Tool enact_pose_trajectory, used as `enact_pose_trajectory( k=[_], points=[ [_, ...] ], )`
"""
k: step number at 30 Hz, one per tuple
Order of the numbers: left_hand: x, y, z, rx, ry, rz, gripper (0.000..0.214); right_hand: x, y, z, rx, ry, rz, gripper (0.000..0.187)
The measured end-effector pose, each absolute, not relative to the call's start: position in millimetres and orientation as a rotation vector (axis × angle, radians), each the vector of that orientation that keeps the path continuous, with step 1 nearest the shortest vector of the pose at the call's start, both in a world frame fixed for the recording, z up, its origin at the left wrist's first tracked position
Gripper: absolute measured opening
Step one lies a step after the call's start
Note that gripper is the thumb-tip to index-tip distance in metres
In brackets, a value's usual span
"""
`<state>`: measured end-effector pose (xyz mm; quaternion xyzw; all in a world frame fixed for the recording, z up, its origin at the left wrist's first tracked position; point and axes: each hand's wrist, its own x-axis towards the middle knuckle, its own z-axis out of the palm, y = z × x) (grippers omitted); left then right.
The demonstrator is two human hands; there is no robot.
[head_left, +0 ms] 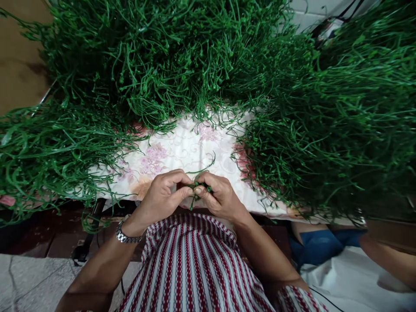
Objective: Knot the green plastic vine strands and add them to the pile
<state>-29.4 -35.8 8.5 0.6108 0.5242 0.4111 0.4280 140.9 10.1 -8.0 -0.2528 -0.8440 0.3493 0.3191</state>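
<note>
In the head view both hands meet in front of my waist, above the near edge of the cloth-covered table. My left hand, below which a metal watch circles the wrist, pinches thin green stems between thumb and index finger. From the other side my right hand closes thumb and fingers on the same small bunch. One thin curved strand sticks out above the hands. Several small green tips poke from the right fingers. Exactly where the stems join is hidden by my fingertips.
A tall heap of green stems lines the table's back, with further piles at left and right. A flowered cloth covers the table. Another person's arm and blue clothing show at lower right.
</note>
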Motion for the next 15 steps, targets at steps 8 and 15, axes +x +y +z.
enact_pose_trajectory(
  k=[8,15],
  points=[
    [-36.4,-35.4,15.9,2.374,1.176,0.766,0.026,148.1,20.4,1.6,-0.486,-2.736,0.687,0.014],
    [-38.8,-30.0,11.6,1.789,1.219,0.874,0.012,158.0,30.8,7.8,-0.558,-2.571,0.776,0.005]
  ],
)
